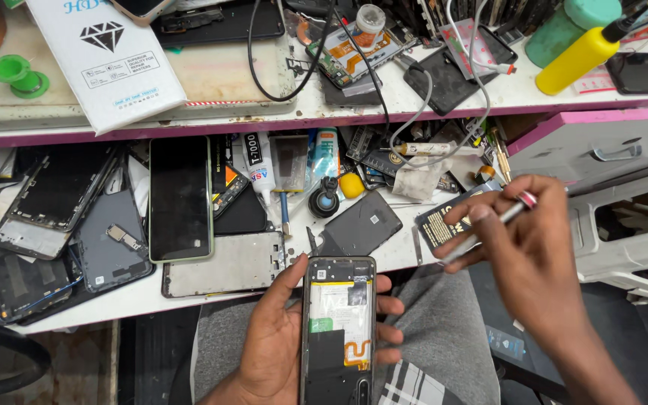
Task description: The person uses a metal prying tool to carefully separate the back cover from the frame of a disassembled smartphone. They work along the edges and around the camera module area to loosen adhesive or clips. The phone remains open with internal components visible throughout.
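My left hand [279, 341] grips an opened phone [337, 322] with its back cover off, held upright over my lap; a battery, green patch and orange flex cable show inside. My right hand [523, 247] is raised to the right of the phone and pinches a slim silver tool [489, 225] with a red-banded end, its tip pointing down-left toward the shelf edge. The tool does not touch the phone.
An open shelf [136, 292] in front holds a dark phone [180, 199], loose back covers, a metal frame [226, 264], glue tubes and a black battery [444, 223]. Above, the worktop [489, 94] carries a white box [106, 56], cables, circuit boards and a yellow bottle [575, 60]. Grey drawers [609, 154] stand right.
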